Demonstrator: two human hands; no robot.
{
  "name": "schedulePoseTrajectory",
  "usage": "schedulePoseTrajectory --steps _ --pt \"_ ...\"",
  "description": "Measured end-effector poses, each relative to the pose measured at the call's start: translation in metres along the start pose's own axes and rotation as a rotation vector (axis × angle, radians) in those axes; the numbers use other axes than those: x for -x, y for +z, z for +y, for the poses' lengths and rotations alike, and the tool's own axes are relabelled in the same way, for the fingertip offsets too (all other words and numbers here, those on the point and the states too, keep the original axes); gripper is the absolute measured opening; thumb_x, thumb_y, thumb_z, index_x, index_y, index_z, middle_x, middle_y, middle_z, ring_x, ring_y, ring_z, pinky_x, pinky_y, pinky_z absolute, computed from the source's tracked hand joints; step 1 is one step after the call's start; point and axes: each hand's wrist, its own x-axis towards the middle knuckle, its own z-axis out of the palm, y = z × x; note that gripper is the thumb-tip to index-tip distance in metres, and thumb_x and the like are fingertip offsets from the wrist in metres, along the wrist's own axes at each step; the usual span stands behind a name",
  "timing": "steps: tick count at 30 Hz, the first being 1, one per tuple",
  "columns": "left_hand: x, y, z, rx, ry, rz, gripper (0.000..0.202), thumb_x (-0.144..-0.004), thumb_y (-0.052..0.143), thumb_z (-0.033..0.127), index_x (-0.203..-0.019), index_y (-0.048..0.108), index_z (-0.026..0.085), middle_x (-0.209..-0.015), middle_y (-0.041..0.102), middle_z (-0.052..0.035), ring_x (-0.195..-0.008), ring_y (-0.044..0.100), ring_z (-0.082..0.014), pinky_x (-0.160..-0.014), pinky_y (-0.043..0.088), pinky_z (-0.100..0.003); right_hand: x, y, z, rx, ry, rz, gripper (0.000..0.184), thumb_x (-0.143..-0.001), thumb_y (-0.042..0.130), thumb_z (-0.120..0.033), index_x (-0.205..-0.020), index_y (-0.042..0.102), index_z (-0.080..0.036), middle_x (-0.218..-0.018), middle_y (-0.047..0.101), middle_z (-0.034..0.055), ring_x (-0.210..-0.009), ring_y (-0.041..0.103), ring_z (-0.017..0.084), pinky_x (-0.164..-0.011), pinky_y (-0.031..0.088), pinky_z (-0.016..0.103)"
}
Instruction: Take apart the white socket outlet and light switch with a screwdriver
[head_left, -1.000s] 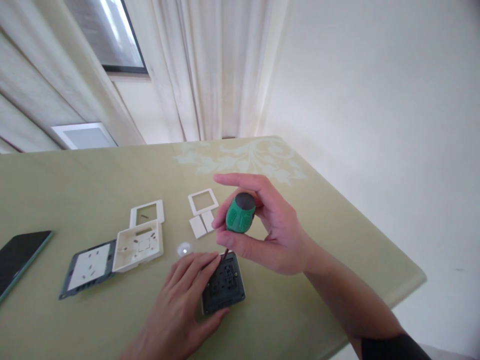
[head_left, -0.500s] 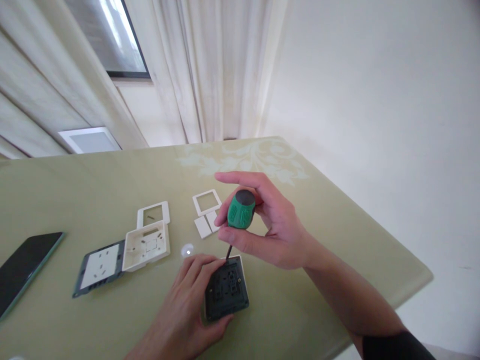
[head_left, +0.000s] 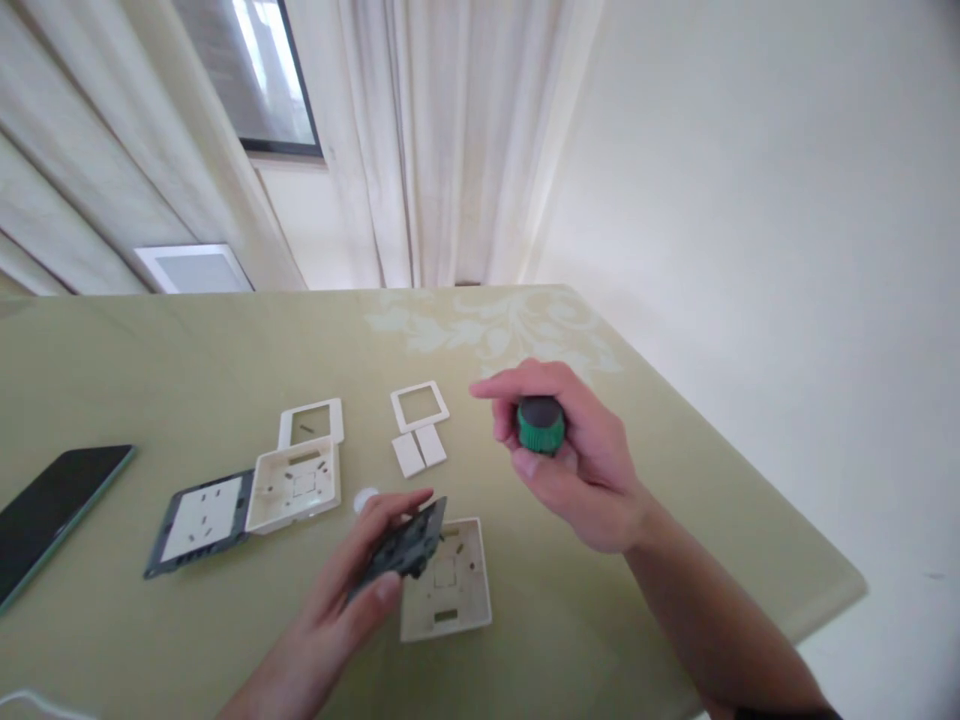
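My left hand grips a dark grey switch module by its edges, tilted up on its side. Partly behind it, a white square back box lies on the table with its inside facing up. In my right hand is a screwdriver with a green and black handle, held above the table to the right of the box. Its handle end faces me, and the shaft is hidden.
Left of centre lie a second white back box, a socket module and a white frame. Another frame and two white rocker plates lie farther back. A phone rests at the left; a wall stands right.
My left hand has lifted the switch module out of the white box and tipped it leftward. My right hand has drawn the screwdriver away to the right, off the module.
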Motion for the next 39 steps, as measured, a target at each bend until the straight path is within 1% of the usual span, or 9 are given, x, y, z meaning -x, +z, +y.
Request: schedulePoseTrajectory --steps 3,7,16,20,24,27,30,35,39 --pt "-0.006 0.000 -0.001 0.377 -0.077 0.057 0.058 -0.094 0.076 0.064 -0.136 0.083 0.024 -0.144 0.078 -0.0150 -0.143 0.063 -0.0461 -0.123 0.050 -0.056 -0.004 0.005 0.007 0.167 0.038 -0.190 0.043 -0.097 0.067 -0.014 -0.139 0.068 -0.020 -0.113 0.065 0.0048 -0.099 0.063 0.019 -0.089 0.054 0.033" --pt "-0.007 0.001 0.002 0.742 -0.182 0.203 0.048 -0.094 0.076 0.051 -0.129 0.085 0.019 -0.122 0.086 -0.0151 -0.117 0.079 -0.0414 -0.109 0.062 -0.054 -0.006 0.029 0.026 0.201 0.186 -0.382 0.029 -0.101 0.084 -0.035 -0.124 0.074 -0.020 -0.114 0.071 0.0060 -0.110 0.067 0.022 -0.099 0.053 0.034" --pt "-0.015 0.018 0.039 1.074 -0.331 0.660 0.042 -0.111 0.046 0.023 -0.138 0.078 0.019 -0.113 0.088 -0.0140 -0.088 0.086 -0.0250 -0.077 0.071 -0.037 0.009 0.067 0.046 0.286 0.198 -0.357 0.040 -0.103 0.082 -0.036 -0.138 0.070 -0.023 -0.127 0.071 0.0089 -0.109 0.072 0.023 -0.098 0.058 0.036" --pt "-0.018 0.016 0.040 1.110 -0.323 0.615 0.044 -0.114 0.041 0.023 -0.139 0.077 0.015 -0.121 0.087 -0.0168 -0.094 0.087 -0.0261 -0.081 0.072 -0.038 0.015 0.073 0.049 0.437 0.113 -0.385 0.042 -0.111 0.068 -0.043 -0.151 0.065 -0.030 -0.137 0.066 0.0098 -0.101 0.072 0.020 -0.087 0.060 0.033" --pt "-0.018 0.015 0.038 1.131 -0.320 0.582 0.046 -0.115 0.039 0.023 -0.136 0.079 0.014 -0.122 0.087 -0.0165 -0.095 0.087 -0.0262 -0.088 0.071 -0.039 0.017 0.075 0.051 0.519 0.059 -0.369 0.036 -0.112 0.065 -0.044 -0.144 0.068 -0.027 -0.130 0.068 0.0086 -0.084 0.069 0.016 -0.074 0.058 0.030" --pt "-0.017 0.016 0.039 1.137 -0.333 0.594 0.046 -0.115 0.039 0.024 -0.132 0.081 0.013 -0.118 0.088 -0.0161 -0.091 0.087 -0.0254 -0.087 0.071 -0.039 0.018 0.078 0.048 0.529 0.011 -0.353 0.041 -0.113 0.061 -0.047 -0.149 0.063 -0.027 -0.132 0.067 0.0098 -0.092 0.073 0.019 -0.073 0.057 0.030" --pt "-0.016 0.017 0.040 1.149 -0.359 0.574 0.047 -0.115 0.039 0.025 -0.130 0.081 0.012 -0.117 0.088 -0.0169 -0.091 0.087 -0.0264 -0.083 0.071 -0.038 0.019 0.082 0.042 0.571 -0.030 -0.378 0.051 -0.114 0.057 -0.050 -0.159 0.053 -0.027 -0.137 0.066 0.0123 -0.104 0.073 0.022 -0.069 0.056 0.028" --pt "-0.015 0.021 0.041 1.151 -0.394 0.573 0.048 -0.114 0.039 0.024 -0.136 0.079 0.012 -0.110 0.088 -0.0162 -0.088 0.087 -0.0269 -0.066 0.068 -0.032 0.019 0.083 0.035 0.696 0.051 -0.445 0.046 -0.112 0.060 -0.057 -0.142 0.064 -0.023 -0.133 0.067 0.0117 -0.084 0.069 0.018 -0.060 0.052 0.028" --pt "-0.014 0.021 0.038 1.142 -0.398 0.528 0.049 -0.112 0.039 0.023 -0.141 0.077 0.011 -0.109 0.088 -0.0162 -0.089 0.086 -0.0272 -0.066 0.067 -0.032 0.022 0.084 0.028 0.695 -0.066 -0.407 0.045 -0.115 0.052 -0.053 -0.150 0.056 -0.025 -0.132 0.067 0.0114 -0.078 0.067 0.016 -0.057 0.050 0.027"
